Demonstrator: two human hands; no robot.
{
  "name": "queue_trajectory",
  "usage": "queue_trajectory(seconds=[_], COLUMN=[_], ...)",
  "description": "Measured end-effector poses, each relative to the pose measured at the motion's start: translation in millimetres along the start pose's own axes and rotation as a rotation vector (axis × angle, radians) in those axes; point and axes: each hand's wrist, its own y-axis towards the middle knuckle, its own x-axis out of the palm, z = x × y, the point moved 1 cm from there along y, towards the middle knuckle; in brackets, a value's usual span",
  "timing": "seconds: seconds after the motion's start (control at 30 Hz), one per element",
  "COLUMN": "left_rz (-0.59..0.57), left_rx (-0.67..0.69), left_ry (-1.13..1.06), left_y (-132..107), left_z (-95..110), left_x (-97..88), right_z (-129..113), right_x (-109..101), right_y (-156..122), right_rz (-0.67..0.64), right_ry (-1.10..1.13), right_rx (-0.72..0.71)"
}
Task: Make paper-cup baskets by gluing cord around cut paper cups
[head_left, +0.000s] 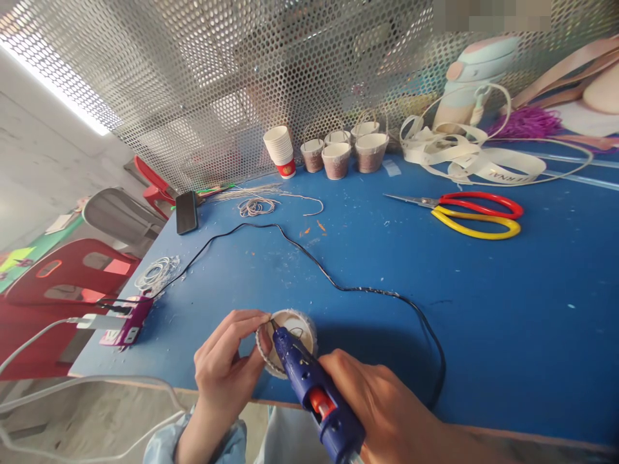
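Near the table's front edge, my left hand pinches the rim of a small paper cup wrapped in pale cord. My right hand is wrapped round a blue glue gun with a red part showing in its body. The gun's nozzle points into the cup and meets its inner rim close to my left fingertips. Part of the cup's inside is hidden behind the gun. A black cord runs from the gun's side across the table.
Scissors with red and yellow handles lie at right. Several small cord-wrapped cups and stacked paper cups stand at the back, near white ribbon. A phone, twine and a purple power strip are on the left.
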Motion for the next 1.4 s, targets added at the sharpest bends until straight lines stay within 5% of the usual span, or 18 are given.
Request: queue_trajectory(seconds=[1.4], left_rz=[0.000], left_rx=[0.001], left_ry=[-0.020], left_y=[1.7], left_z=[-1.5], left_x=[2.0], right_z=[1.4], right_x=[-3.4], right_y=[9.4], right_rz=[-0.004], right_ry=[0.117], right_rx=[-0.002])
